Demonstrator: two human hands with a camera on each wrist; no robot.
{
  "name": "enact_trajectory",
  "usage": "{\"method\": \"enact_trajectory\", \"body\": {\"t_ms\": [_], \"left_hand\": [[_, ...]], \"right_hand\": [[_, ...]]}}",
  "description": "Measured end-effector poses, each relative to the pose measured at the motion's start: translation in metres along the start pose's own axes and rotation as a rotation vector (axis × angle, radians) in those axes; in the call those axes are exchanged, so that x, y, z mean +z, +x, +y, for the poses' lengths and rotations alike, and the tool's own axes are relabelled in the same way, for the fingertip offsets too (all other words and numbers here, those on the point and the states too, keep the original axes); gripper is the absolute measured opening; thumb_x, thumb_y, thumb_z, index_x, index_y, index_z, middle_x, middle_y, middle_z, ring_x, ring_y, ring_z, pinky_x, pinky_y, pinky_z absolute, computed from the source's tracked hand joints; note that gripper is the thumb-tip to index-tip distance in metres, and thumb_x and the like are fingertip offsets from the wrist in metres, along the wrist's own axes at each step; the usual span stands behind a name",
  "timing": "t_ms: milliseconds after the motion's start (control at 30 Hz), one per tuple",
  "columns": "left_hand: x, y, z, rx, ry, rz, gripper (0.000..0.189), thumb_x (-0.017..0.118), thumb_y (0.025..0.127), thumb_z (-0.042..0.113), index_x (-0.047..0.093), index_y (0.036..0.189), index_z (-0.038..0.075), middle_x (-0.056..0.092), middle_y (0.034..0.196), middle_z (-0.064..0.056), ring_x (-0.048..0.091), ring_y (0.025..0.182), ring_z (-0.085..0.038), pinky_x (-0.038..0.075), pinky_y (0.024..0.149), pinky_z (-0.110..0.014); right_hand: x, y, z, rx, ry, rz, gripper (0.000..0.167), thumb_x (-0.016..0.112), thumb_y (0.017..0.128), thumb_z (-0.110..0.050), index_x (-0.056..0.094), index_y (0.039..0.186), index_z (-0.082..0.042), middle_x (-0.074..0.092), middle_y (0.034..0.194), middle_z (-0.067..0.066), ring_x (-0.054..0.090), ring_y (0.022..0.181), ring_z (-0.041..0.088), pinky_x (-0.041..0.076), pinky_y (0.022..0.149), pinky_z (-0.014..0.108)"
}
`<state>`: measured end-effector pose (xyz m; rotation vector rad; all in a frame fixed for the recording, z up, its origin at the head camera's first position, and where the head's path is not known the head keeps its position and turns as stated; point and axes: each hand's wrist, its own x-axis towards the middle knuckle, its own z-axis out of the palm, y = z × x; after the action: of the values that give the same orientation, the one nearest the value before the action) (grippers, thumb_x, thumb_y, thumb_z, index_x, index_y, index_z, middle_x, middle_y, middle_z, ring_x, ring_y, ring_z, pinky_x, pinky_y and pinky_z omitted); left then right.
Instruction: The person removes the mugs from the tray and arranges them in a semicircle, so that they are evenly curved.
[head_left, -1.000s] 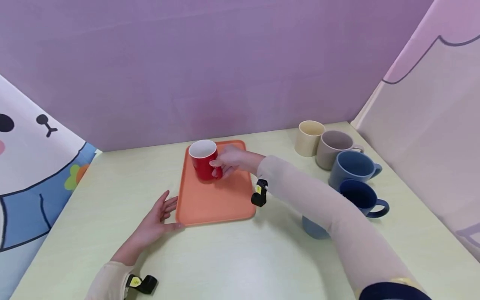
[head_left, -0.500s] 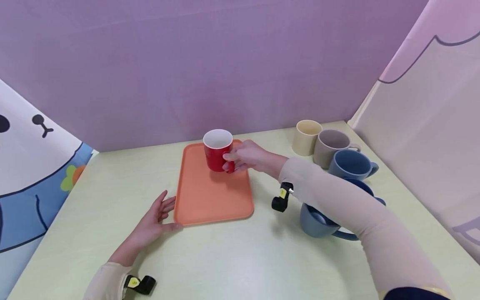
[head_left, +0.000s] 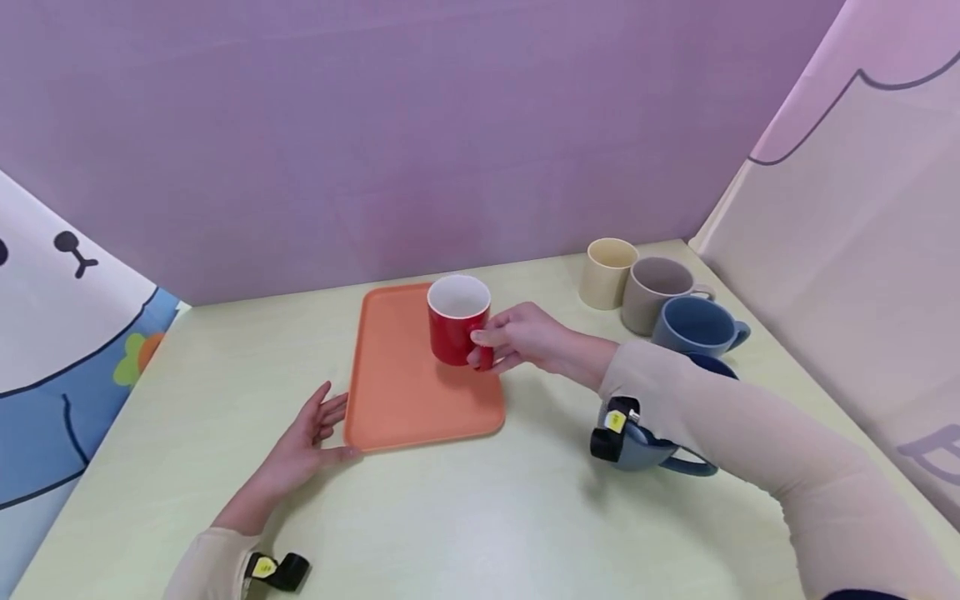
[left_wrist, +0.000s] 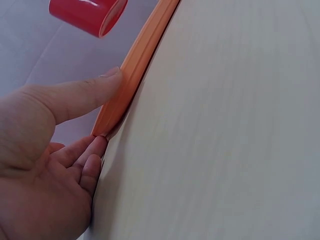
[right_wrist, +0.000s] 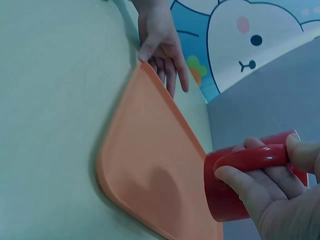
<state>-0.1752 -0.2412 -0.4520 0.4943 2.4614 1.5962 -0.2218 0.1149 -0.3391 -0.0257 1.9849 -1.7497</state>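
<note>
A red mug (head_left: 452, 337) with a white inside hangs upright above the right part of an orange tray (head_left: 405, 392). My right hand (head_left: 525, 337) grips it by the handle (right_wrist: 255, 157), thumb and fingers curled round; its shadow falls on the tray in the right wrist view. At the tray's near left corner rests my left hand (head_left: 303, 437), fingers loosely extended along the left side. Its thumb (left_wrist: 90, 95) touches the near rim in the left wrist view, where the bottom of the red mug (left_wrist: 82, 15) shows at the top.
To the right stand a cream cup (head_left: 606, 275), a taupe mug (head_left: 648, 304) and a blue mug (head_left: 693, 329). A navy mug (head_left: 716, 365) and a lighter blue mug (head_left: 637, 454) are partly hidden by the right sleeve. Behind the table hangs a purple cloth (head_left: 420, 150).
My right hand has lifted the red mug off the tray and carried it right and, latterly, nearer the front. The left hand stays at the tray corner.
</note>
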Motion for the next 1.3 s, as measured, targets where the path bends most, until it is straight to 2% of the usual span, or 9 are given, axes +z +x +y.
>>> {"method": "enact_trajectory", "body": {"t_ms": [133, 333, 533, 600, 767, 833, 1000, 1300], "left_hand": [[0.001, 0.000, -0.001, -0.007, -0.012, -0.002, 0.107, 0.078, 0.081, -0.003, 0.001, 0.155, -0.007, 0.032, 0.154, -0.030, 0.045, 0.129, -0.012, 0.035, 0.094, -0.012], [0.001, 0.001, 0.000, -0.018, -0.010, 0.001, 0.108, 0.078, 0.081, -0.003, 0.000, 0.156, -0.005, 0.031, 0.155, -0.028, 0.045, 0.129, -0.018, 0.035, 0.096, -0.012], [0.003, 0.002, 0.000, -0.013, -0.014, -0.003, 0.108, 0.078, 0.081, -0.003, 0.000, 0.156, -0.005, 0.030, 0.155, -0.029, 0.044, 0.122, -0.002, 0.034, 0.096, -0.012], [0.003, 0.002, 0.000, -0.014, -0.015, -0.005, 0.108, 0.078, 0.081, -0.003, 0.000, 0.156, -0.005, 0.030, 0.155, -0.028, 0.045, 0.126, -0.008, 0.034, 0.096, -0.012], [0.003, 0.003, 0.000, -0.011, -0.012, -0.007, 0.108, 0.078, 0.081, -0.003, 0.000, 0.156, -0.005, 0.031, 0.155, -0.028, 0.041, 0.133, -0.035, 0.034, 0.096, -0.012], [0.002, 0.003, 0.000, -0.011, -0.011, -0.007, 0.108, 0.078, 0.081, -0.004, 0.000, 0.156, -0.005, 0.031, 0.155, -0.029, 0.039, 0.134, -0.040, 0.034, 0.095, -0.011], [0.002, 0.003, 0.001, -0.013, -0.012, -0.006, 0.108, 0.078, 0.081, -0.004, -0.001, 0.156, -0.005, 0.030, 0.155, -0.029, 0.036, 0.135, -0.046, 0.033, 0.095, -0.010], [0.003, 0.003, 0.001, -0.010, -0.009, -0.002, 0.108, 0.078, 0.081, -0.005, -0.001, 0.156, -0.006, 0.031, 0.154, -0.030, 0.037, 0.134, -0.046, 0.034, 0.096, -0.009]], "right_hand": [[0.000, -0.017, 0.006, 0.000, 0.007, 0.014, 0.026, 0.063, 0.098, -0.011, 0.065, 0.114, 0.009, 0.074, 0.097, 0.018, 0.073, 0.092, 0.031, 0.056, 0.085, 0.045], [-0.003, -0.039, 0.016, -0.017, 0.014, 0.030, 0.024, 0.063, 0.098, -0.009, 0.064, 0.111, 0.011, 0.073, 0.093, 0.017, 0.073, 0.091, 0.033, 0.056, 0.083, 0.046], [-0.009, -0.056, 0.031, -0.053, 0.000, 0.044, 0.024, 0.060, 0.099, -0.008, 0.061, 0.110, 0.014, 0.073, 0.094, 0.018, 0.072, 0.090, 0.033, 0.056, 0.082, 0.045], [-0.011, -0.061, 0.034, -0.049, -0.011, 0.059, 0.024, 0.060, 0.099, -0.008, 0.061, 0.109, 0.014, 0.073, 0.094, 0.018, 0.072, 0.090, 0.031, 0.057, 0.081, 0.044], [-0.015, -0.072, 0.040, -0.026, -0.016, 0.091, 0.024, 0.062, 0.099, -0.008, 0.062, 0.110, 0.013, 0.073, 0.096, 0.018, 0.072, 0.090, 0.030, 0.058, 0.079, 0.041], [-0.016, -0.075, 0.042, -0.020, -0.010, 0.095, 0.025, 0.063, 0.098, -0.009, 0.063, 0.111, 0.012, 0.073, 0.097, 0.018, 0.072, 0.091, 0.031, 0.058, 0.079, 0.041], [-0.015, -0.082, 0.045, -0.025, 0.021, 0.104, 0.026, 0.063, 0.098, -0.010, 0.061, 0.112, 0.012, 0.073, 0.098, 0.018, 0.072, 0.091, 0.032, 0.058, 0.080, 0.042], [-0.006, -0.094, 0.052, -0.095, 0.121, 0.084, 0.028, 0.061, 0.099, -0.009, 0.059, 0.113, 0.015, 0.073, 0.101, 0.020, 0.072, 0.094, 0.031, 0.057, 0.082, 0.041]]}}
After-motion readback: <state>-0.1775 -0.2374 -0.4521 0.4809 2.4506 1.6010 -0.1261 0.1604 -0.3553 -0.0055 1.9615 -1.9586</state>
